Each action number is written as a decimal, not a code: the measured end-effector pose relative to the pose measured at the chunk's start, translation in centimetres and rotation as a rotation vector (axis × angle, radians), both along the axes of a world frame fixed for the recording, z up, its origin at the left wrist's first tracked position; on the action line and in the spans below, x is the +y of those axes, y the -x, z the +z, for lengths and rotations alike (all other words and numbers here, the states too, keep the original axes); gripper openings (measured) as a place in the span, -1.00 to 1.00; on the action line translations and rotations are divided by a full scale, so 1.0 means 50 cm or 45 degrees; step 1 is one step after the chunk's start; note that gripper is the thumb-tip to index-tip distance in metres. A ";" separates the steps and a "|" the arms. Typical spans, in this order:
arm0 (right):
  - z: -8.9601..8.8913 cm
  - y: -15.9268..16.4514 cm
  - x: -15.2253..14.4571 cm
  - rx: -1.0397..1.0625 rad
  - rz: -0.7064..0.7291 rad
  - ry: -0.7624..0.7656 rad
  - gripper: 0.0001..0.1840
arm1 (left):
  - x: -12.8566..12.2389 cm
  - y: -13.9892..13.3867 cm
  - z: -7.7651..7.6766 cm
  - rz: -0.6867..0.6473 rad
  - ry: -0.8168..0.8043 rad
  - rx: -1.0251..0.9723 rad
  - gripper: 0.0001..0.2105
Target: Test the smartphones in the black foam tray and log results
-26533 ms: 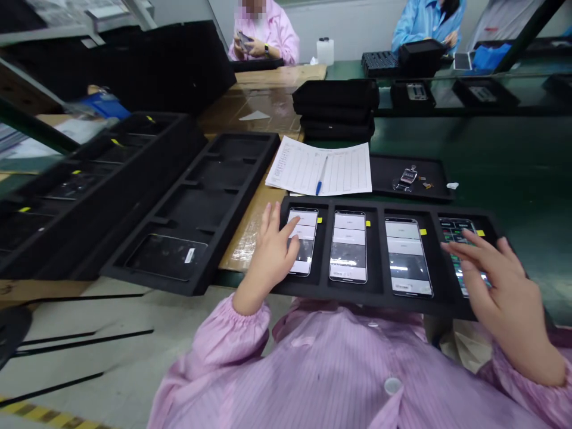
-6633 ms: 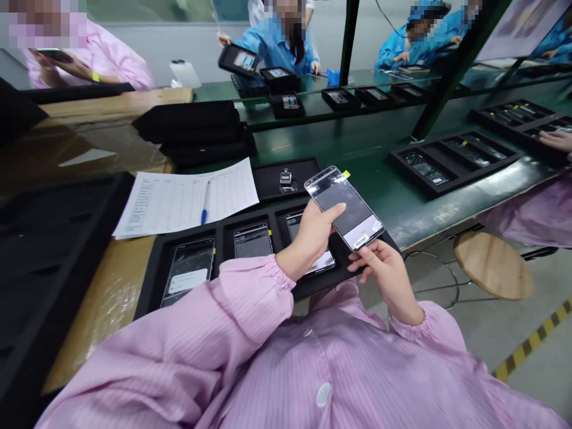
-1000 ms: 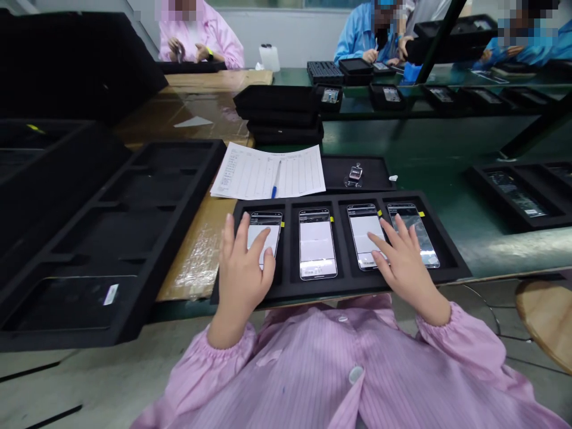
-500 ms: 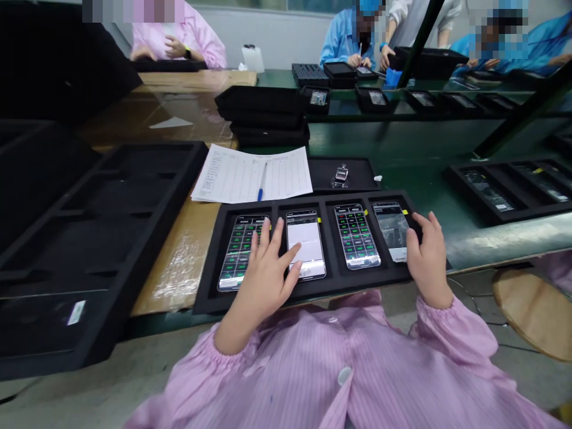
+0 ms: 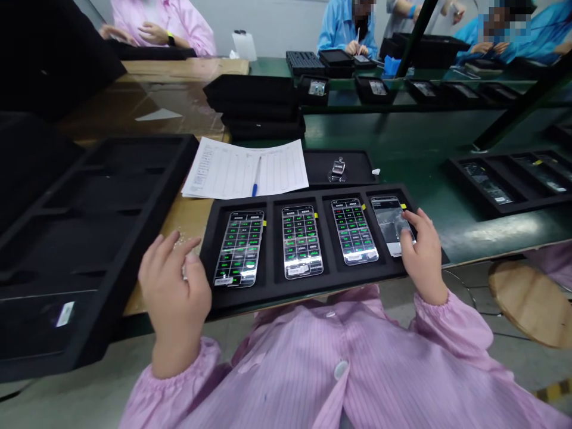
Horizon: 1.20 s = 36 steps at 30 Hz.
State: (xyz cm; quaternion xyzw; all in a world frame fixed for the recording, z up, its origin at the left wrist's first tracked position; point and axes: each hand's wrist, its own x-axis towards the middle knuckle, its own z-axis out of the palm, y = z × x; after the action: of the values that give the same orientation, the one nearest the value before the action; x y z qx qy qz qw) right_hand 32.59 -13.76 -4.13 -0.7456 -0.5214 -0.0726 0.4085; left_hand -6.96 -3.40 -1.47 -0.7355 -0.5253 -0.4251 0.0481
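Note:
A black foam tray [image 5: 272,289] lies before me with several smartphones in its compartments. Green-and-white grids fill the screens of the leftmost phone [image 5: 240,247], the second phone [image 5: 302,241] and the third phone [image 5: 354,231]. The rightmost phone [image 5: 386,223] shows a grey picture with a white band below. Over that phone's right edge is my right hand [image 5: 420,250], fingers apart, index finger and thumb at the screen. My left hand [image 5: 176,292] is off the tray's left end, fingers spread and slightly bent, holding nothing.
Behind the tray lie paper sheets [image 5: 218,170] with a blue pen [image 5: 256,179], and a dark tray [image 5: 313,167] bearing a small metal object [image 5: 338,169]. Large black trays [image 5: 147,238] stand at left; another phone tray [image 5: 491,173] at right. Co-workers sit across the bench.
My left hand has moved left, off the phones. The second phone's screen has switched from a white page to a grid. My right hand has shifted onto the rightmost phone's screen.

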 end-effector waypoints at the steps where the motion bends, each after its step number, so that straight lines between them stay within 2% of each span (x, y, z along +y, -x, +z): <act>1: 0.001 0.000 0.000 -0.004 -0.002 0.002 -0.60 | 0.005 0.005 -0.002 0.016 0.053 0.027 -0.69; 5: 0.004 -0.005 -0.003 -0.015 0.004 0.014 -0.60 | 0.026 0.011 -0.011 -0.010 0.264 0.177 -0.66; 16: -0.006 -0.021 -0.015 -0.119 -0.063 0.091 -0.50 | 0.044 -0.011 -0.013 0.110 0.486 0.288 -0.57; 25: -0.002 -0.018 -0.016 -0.131 -0.106 0.135 -0.41 | 0.038 -0.042 0.015 0.123 0.569 0.438 -0.58; 31: -0.013 -0.028 -0.014 -0.109 -0.123 0.106 -0.45 | 0.032 -0.021 0.001 0.057 0.560 0.244 -0.53; 36: -0.022 -0.034 -0.011 -0.143 -0.117 0.023 -0.50 | 0.005 0.006 -0.007 -0.013 0.624 0.097 -0.50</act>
State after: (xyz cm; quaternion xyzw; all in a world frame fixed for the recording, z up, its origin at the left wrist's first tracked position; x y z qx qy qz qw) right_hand 34.31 -14.30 -5.21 -0.7672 -0.5095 -0.1283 0.3679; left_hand -7.24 -3.13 -1.81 -0.7433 -0.6069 -0.2571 -0.1142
